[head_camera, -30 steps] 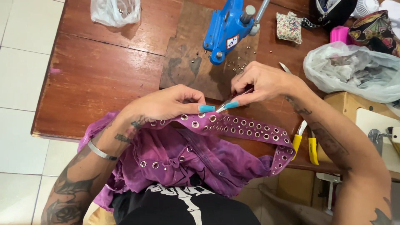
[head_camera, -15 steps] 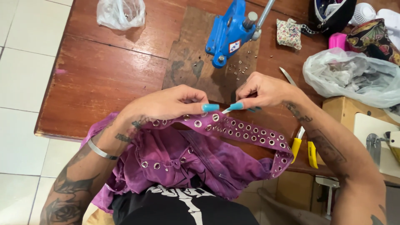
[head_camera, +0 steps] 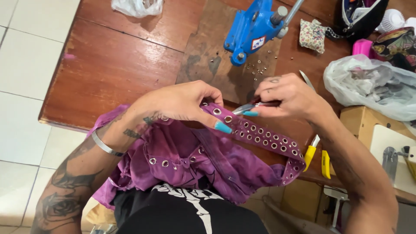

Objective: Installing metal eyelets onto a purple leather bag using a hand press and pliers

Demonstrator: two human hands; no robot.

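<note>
The purple fabric strap studded with rows of silver metal eyelets (head_camera: 260,135) runs out from under the left hand (head_camera: 182,102), pinched between its thumb and curled fingers. Its long axis slants down toward the person's right, its free end hanging past the wooden table's edge (head_camera: 108,65) beside yellow-handled pliers (head_camera: 316,154). The right hand (head_camera: 286,95) is clenched on a slim silver metal tool (head_camera: 245,108), whose tip points left, just above the strap between both hands' fingertips.
</note>
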